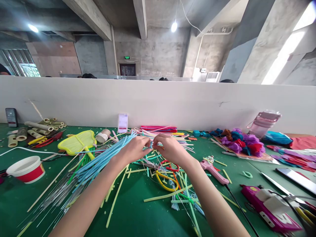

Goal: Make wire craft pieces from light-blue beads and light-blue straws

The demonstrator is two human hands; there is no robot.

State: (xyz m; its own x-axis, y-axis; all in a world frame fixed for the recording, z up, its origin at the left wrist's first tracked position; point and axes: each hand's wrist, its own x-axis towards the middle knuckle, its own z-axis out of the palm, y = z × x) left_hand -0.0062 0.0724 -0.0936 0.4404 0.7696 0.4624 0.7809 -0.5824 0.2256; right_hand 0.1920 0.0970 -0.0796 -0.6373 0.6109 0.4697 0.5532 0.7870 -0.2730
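Note:
My left hand point(138, 147) and my right hand point(168, 147) meet above the middle of the table, fingertips pinched together. A small light-blue piece point(151, 144) shows between them; its exact kind is hidden by the fingers. From beneath my right hand a thin wire point(181, 201) runs down toward the near edge; whether it joins the blue piece, I cannot tell. Beside my left forearm lies a large bundle of light-blue pipe cleaners point(106, 156). Below the hands are scissors point(151, 164), with red-handled and yellow-handled point(164, 186) loops among loose pale-green stems point(116, 199).
Left are a paper cup point(27, 177), a yellow fan-shaped piece point(76, 143), bamboo tubes point(46, 126) and metal wires point(49, 200). A pink glue gun point(214, 172), purple power strip point(271, 210), coloured petals point(244, 141) and bottle point(264, 123) lie right. A white partition point(158, 102) stands behind.

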